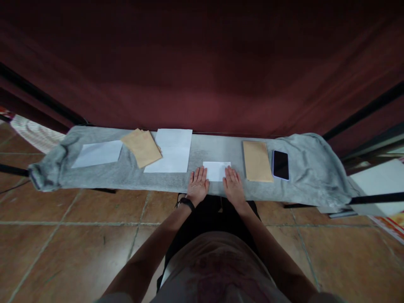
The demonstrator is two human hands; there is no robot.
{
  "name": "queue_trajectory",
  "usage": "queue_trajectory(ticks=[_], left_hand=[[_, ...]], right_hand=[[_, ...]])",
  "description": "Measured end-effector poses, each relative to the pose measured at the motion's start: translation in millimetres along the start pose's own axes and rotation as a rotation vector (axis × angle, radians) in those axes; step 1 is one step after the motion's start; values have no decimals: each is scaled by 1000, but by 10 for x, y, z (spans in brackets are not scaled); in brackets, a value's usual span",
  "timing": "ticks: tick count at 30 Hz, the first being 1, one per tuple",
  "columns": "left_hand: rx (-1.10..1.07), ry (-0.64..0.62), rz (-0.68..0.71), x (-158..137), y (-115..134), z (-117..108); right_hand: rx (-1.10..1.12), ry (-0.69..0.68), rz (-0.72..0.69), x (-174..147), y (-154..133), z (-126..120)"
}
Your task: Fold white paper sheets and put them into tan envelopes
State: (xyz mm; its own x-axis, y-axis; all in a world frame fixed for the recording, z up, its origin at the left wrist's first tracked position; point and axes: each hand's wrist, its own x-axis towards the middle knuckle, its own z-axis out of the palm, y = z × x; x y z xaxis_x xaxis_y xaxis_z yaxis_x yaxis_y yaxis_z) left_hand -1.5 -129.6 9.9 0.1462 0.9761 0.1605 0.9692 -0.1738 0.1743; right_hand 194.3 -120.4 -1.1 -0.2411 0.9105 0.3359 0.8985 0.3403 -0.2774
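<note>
A small white sheet of paper (216,171), seemingly folded, lies flat on the grey cloth in front of me. My left hand (198,185) rests palm down at its left edge, fingers stretched out. At the right edge my right hand (233,185) lies flat in the same way, its fingertips touching the paper. To the left is a larger stack of white paper (173,151), partly covered by a fanned pile of brown envelopes (143,149). A neat stack of brown envelopes (257,162) lies to the right of my right hand.
A grey cloth (217,145) covers the long narrow surface. Another white sheet (98,154) lies at the left, and a phone (280,165) at the right. A dark red curtain (202,84) hangs behind. Black frame bars (362,111) stand at both ends.
</note>
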Motion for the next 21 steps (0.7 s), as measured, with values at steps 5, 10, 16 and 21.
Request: queue_trajectory(ticks=[5, 10, 16, 21], left_hand=[[-30, -26, 151, -84, 149, -59], [-8, -67, 193, -200, 123, -94], [16, -97, 113, -232, -32, -139], [-10, -70, 100, -119, 213, -120]], right_hand=[[21, -80, -135, -183, -192, -31], [-15, -84, -116, -263, -93, -57], [-37, -53, -65, -357, 78, -122], [-25, -43, -53, -379, 83, -132]])
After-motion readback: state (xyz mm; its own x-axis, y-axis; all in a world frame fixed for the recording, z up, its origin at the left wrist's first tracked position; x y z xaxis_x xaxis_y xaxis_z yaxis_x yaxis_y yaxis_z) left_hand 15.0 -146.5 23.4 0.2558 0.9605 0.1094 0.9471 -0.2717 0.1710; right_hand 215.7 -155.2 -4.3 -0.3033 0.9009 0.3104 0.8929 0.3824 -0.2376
